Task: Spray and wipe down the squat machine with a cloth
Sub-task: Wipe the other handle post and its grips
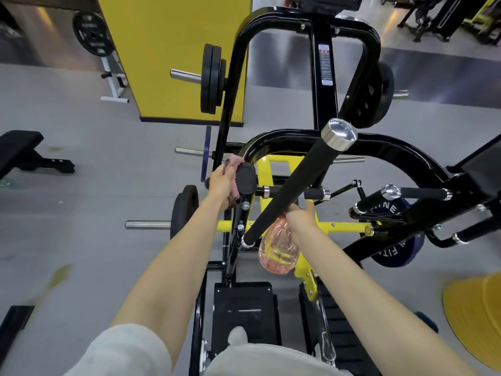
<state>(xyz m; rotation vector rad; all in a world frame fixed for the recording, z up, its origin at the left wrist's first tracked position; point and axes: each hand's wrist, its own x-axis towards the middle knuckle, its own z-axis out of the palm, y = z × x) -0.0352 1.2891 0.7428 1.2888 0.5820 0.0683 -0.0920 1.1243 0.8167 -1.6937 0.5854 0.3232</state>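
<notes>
The person stands over the squat machine (pixel 320 85), a black tubular frame with yellow inner parts, both bare arms stretched forward and down. The left hand (pixel 221 183) holds a pink cloth (pixel 233 160) with its fingers curled round it and presses it against the left side of a small black pad (pixel 246 178) on the machine's left side, just below the curved black crossbar (pixel 273 138); a patterned edge of the cloth shows above and below the hand. The right hand (pixel 301 217) grips the top of a translucent pink spray bottle (pixel 279 249), fingers clamped round its neck, and the bottle hangs below the hand over the yellow frame. The sprayer head is hidden behind the hand and a long black padded bar (pixel 292 185), which runs diagonally between the two hands and ends in a chrome cap (pixel 339 134) at its upper end. Black weight plates (pixel 212 77) sit on a peg at the machine's upper left, and a purple plate (pixel 398 251) sits low on the right. A black bench (pixel 20 147) stands well apart on the grey floor (pixel 81 199) to the left, in front of a yellow pillar (pixel 173 50).
</notes>
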